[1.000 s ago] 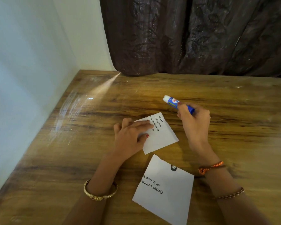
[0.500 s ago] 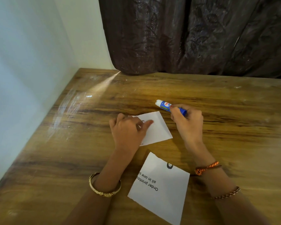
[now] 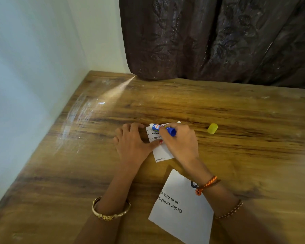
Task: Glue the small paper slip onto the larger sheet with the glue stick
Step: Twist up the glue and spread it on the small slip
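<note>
A small white paper slip (image 3: 163, 152) with printed text lies on the wooden table (image 3: 236, 155) in the middle of the view. My left hand (image 3: 132, 143) rests flat beside it, thumb pressing its left part down. My right hand (image 3: 180, 143) grips a blue and white glue stick (image 3: 158, 127) and holds its white tip over the slip's far left corner. Whether the tip touches the paper I cannot tell. The larger white sheet (image 3: 181, 208), printed "Order printout", lies nearer to me, partly under my right wrist.
A yellow cap (image 3: 212, 128) lies on the table right of my right hand. A pale wall (image 3: 25, 85) borders the table on the left. A dark curtain (image 3: 209, 41) hangs along the far edge.
My right hand has brought the glue stick left and down over the slip. My left hand has slid left, uncovering the slip's printed text. The yellow cap has come into view.
</note>
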